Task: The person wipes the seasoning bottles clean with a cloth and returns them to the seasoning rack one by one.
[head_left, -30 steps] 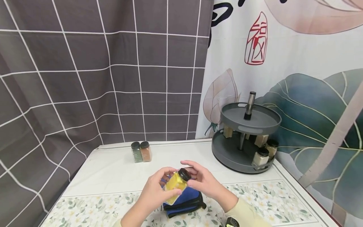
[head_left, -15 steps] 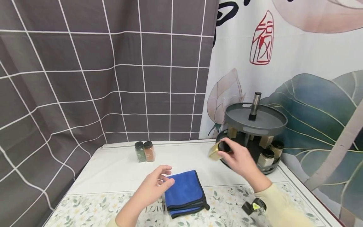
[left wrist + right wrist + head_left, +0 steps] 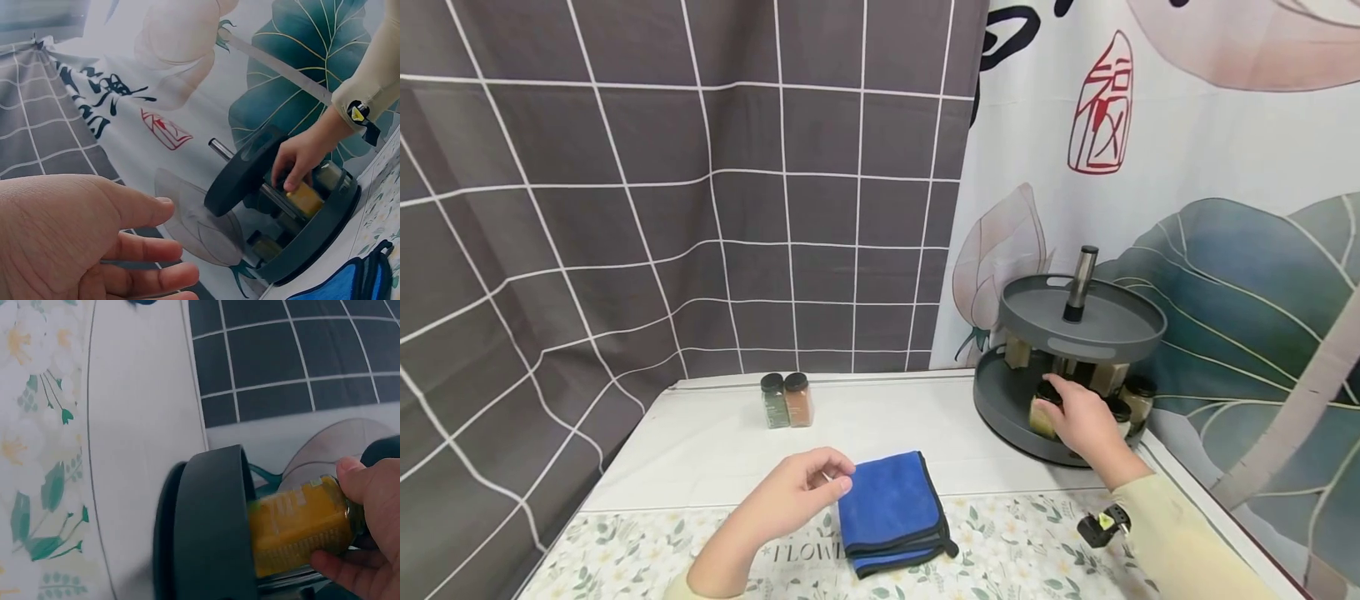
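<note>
My right hand (image 3: 1085, 423) grips a spice jar (image 3: 300, 522) with yellow contents by its black-capped end. The jar is at the lower tier (image 3: 1000, 408) of a dark grey two-tier turntable, inside its rim; whether its base touches the tier I cannot tell. Other capped jars, among them a jar with a black lid (image 3: 1139, 398), stand on that tier beside my right hand. My left hand (image 3: 793, 492) hovers with loosely bent fingers and holds nothing. Just right of it lies a folded blue cloth (image 3: 891, 504) with black edging.
At the back left stand a jar with green contents (image 3: 776, 404) and a jar with reddish contents (image 3: 797, 402), side by side. The turntable's upper tier (image 3: 1105, 312) overhangs the lower one, with a metal post (image 3: 1081, 283) through it. A grey checked curtain (image 3: 820, 208) hangs behind the table.
My right hand has carried the yellow jar from above the blue cloth, away from my left hand, to the turntable's lower tier. My left hand has let go of the jar.
</note>
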Available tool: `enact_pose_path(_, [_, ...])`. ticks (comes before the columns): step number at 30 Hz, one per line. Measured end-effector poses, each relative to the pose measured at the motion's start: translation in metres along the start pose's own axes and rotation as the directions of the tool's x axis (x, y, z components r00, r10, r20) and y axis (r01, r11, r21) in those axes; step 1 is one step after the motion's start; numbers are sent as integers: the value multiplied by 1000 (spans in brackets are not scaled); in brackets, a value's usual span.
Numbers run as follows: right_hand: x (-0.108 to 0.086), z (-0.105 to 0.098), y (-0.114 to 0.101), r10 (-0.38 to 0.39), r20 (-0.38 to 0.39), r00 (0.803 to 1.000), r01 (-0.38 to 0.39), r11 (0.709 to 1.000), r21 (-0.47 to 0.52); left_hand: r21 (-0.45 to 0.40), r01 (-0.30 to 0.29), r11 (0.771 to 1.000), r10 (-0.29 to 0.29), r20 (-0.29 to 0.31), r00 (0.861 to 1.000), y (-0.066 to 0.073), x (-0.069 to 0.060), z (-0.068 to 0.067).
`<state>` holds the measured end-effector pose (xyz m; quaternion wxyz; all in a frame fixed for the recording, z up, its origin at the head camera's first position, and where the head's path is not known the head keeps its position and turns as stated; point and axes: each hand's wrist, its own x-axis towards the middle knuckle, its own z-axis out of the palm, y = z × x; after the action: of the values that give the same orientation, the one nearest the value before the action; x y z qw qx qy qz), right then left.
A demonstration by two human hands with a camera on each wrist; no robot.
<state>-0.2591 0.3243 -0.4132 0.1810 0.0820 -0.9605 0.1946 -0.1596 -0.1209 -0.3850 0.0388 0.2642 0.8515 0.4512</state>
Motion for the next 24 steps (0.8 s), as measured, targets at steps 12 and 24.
enact_pose_path(12, [-6,17,11,86,57,995,-91,992,89,-38,-23,999,24,18,1000,0,-1,-4])
enact_pose_path(24, [-12,8,19,63,57,996,-67,995,76,-59,-49,997,51,30,998,-4,-1,-2])
